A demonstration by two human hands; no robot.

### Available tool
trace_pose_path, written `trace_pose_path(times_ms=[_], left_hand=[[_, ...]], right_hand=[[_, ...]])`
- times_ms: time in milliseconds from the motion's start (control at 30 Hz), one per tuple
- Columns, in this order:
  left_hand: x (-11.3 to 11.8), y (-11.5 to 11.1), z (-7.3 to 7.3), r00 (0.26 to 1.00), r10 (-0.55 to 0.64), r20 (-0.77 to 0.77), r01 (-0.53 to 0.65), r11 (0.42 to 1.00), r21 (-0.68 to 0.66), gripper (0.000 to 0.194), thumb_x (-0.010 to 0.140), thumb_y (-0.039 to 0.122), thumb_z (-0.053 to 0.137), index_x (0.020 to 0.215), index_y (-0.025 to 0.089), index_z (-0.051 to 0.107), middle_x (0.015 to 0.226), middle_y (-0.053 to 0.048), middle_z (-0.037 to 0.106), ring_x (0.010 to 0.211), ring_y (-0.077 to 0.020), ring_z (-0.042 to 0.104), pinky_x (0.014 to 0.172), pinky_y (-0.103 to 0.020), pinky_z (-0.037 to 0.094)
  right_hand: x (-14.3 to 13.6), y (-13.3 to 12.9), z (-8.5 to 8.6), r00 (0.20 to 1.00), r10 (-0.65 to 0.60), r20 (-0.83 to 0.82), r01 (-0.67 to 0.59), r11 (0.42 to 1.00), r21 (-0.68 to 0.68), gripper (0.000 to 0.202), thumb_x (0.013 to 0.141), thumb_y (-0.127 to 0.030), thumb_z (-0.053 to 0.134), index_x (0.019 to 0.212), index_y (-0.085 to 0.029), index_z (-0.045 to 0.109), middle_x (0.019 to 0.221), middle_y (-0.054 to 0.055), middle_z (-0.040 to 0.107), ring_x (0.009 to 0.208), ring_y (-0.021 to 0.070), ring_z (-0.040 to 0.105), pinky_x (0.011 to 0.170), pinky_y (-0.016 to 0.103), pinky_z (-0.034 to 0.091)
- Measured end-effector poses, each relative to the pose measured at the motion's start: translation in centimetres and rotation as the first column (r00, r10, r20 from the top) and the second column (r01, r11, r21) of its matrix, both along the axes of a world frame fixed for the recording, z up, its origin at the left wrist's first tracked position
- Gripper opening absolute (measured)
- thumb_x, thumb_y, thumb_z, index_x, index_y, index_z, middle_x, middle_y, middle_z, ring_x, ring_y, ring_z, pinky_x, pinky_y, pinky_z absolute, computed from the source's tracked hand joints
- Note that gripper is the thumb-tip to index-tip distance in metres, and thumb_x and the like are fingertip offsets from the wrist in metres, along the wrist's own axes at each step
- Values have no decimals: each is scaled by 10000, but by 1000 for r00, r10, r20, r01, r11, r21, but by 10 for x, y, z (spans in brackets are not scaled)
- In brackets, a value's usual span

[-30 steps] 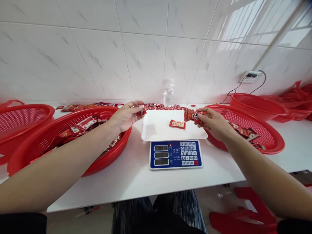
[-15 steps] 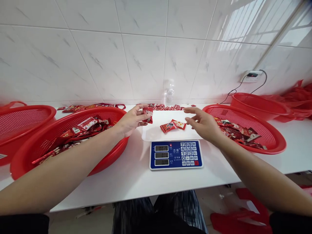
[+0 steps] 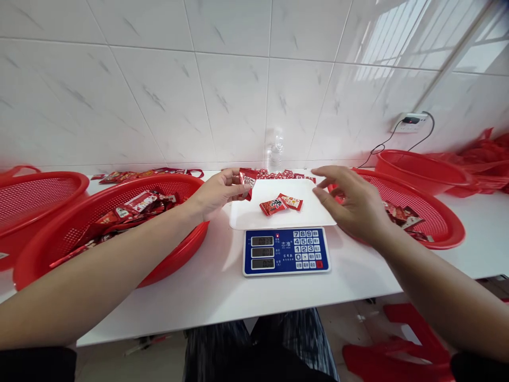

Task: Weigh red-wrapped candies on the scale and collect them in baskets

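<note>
Between its thumb and fingers, my left hand (image 3: 223,192) pinches a small red packet (image 3: 248,181) over the left edge of the scale's white pan (image 3: 246,216). Two packets lie together on that pan: a red one (image 3: 273,207) and a red-and-cream one (image 3: 291,202). My right hand (image 3: 352,200) hovers at the pan's right edge, fingers apart and holding nothing. The blue scale panel (image 3: 286,251) faces me, its displays lit dimly. A red basket of packets (image 3: 191,241) stands under my left forearm; another red basket (image 3: 449,223) is partly hidden behind my right hand.
More red baskets stand at the far left (image 3: 75,183) and back right (image 3: 421,164). Several packets (image 3: 147,173) lie along the tiled wall, near a clear bottle (image 3: 276,151). A cable (image 3: 376,151) runs from the wall socket (image 3: 410,122). Below the table, a red stool (image 3: 397,353) stands at right.
My left hand has moved slightly right with its packet, which is now tilted. My right hand has shifted right and nearer to me, covering more of the right basket.
</note>
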State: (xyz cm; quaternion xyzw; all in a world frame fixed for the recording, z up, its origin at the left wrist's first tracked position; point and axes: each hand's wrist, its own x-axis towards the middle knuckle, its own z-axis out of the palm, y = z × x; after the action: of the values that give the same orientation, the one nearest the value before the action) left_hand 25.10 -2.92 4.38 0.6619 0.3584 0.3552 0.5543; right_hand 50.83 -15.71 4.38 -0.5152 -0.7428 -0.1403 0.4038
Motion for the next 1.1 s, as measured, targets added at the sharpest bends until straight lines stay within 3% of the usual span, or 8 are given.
trace_pose_path(times_ms=[200,367,500,633,700,767,933,1100], left_hand=[[16,-18,7,967,-188,-172,190,982,-3,749,680,170,748,1349,200,413,780,-14,680,724,-170,660,755,-353,489],[21,-26,4,946,-292,-138,285,956,-68,900,670,147,726,1450,215,283,780,-39,706,752,-211,677,734,-352,491],[8,-15,4,966,-183,-182,177,983,-53,826,692,225,724,1422,222,336,963,-115,704,872,-238,665,740,-357,507],[-31,17,0,925,111,-363,-51,984,173,685,722,324,686,1347,205,432,1085,-121,668,958,-236,633,838,-376,490],[-60,38,-6,841,253,-478,-104,943,316,585,723,329,667,1272,202,509,1101,-103,665,1017,-241,609,914,-376,450],[-91,57,-13,721,282,-633,-44,930,364,513,721,312,648,1208,176,562,1124,-114,663,1048,-250,597,933,-352,436],[-152,74,-27,243,175,-954,165,962,218,530,731,370,620,1218,162,591,1228,-129,625,1082,-283,591,922,-314,425],[-161,76,-45,151,129,-980,154,976,153,545,713,360,642,1218,162,596,1235,-150,622,1083,-286,598,886,-295,439]], right_hand=[[-25,31,-21,931,277,240,-231,952,-203,522,915,-346,523,1398,-270,342,1421,79,435,1283,265,422,994,470,452],[-42,49,-21,894,389,221,-308,893,-328,387,911,-339,525,1291,-288,472,1270,64,552,1176,244,498,951,425,463],[-41,71,-17,944,288,164,-212,906,-367,258,889,-319,545,1134,-252,584,1101,68,630,1047,246,557,864,407,478],[-30,105,-22,993,122,1,-108,887,-449,289,864,-395,561,1096,-232,617,1087,73,661,1028,257,581,860,413,469],[-25,118,-28,994,91,-64,-111,844,-524,308,884,-428,521,1088,-225,630,1091,80,669,1017,249,600,853,404,471],[-22,123,-35,990,83,-110,-131,822,-554,347,904,-426,486,1146,-213,613,1140,92,658,1049,239,599,894,408,456],[-19,110,-48,990,80,-115,-128,849,-513,417,904,-436,467,1243,-211,561,1194,91,633,1111,258,569,932,458,444],[-23,87,-49,986,165,-38,-163,860,-484,423,891,-493,471,1203,-234,591,1229,82,615,1190,274,512,992,495,406]])
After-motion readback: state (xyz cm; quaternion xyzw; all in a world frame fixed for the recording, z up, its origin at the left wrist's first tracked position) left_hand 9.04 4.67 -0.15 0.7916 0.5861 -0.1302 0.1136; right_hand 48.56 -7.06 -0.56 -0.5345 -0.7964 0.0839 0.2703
